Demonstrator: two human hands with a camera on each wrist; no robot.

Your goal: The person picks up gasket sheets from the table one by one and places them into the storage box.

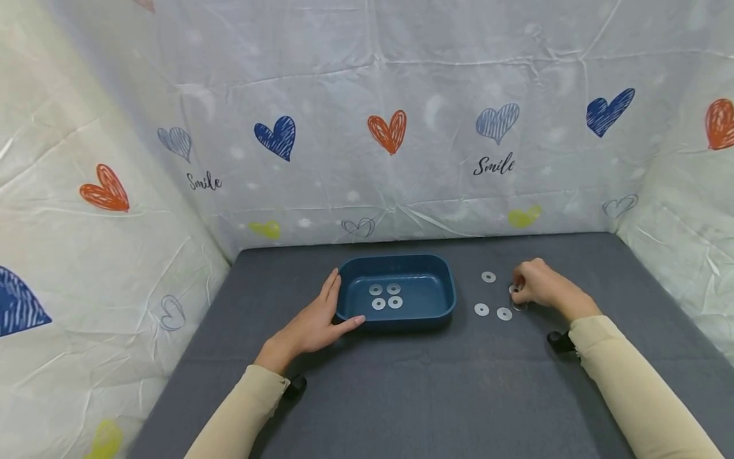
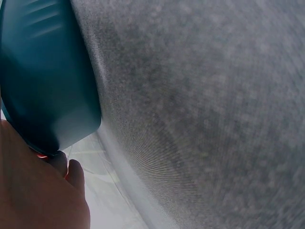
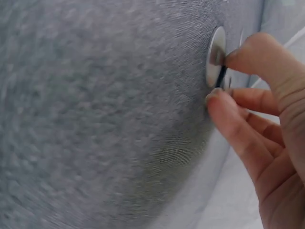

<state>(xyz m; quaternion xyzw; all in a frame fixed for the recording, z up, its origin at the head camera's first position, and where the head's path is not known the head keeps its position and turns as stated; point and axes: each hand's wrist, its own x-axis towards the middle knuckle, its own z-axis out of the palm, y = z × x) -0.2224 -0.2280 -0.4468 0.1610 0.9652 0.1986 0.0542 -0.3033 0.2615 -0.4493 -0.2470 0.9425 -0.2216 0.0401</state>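
Observation:
A dark blue rectangular tray (image 1: 395, 324) sits on the table, with several flat silver washers (image 1: 395, 302) lying inside. My left hand (image 1: 312, 324) rests against the tray's left end, fingers straight along its side and thumb at the near rim. In the left wrist view the tray's outer wall (image 2: 52, 81) rises beside that hand. To the right of the tray, my right hand (image 1: 541, 284) is low over the table and pinches a washer between thumb and fingertips. Another washer (image 3: 216, 57) is close by its thumb in the right wrist view. The fingers partly hide the pinched one.
Three loose washers lie between tray and right hand: one farther back (image 1: 489, 277), two nearer, left (image 1: 481, 310) and right (image 1: 504, 313). A dark grey cloth (image 1: 401, 389) covers the table. White sheets (image 1: 344, 76) printed with hearts hang behind and at both sides.

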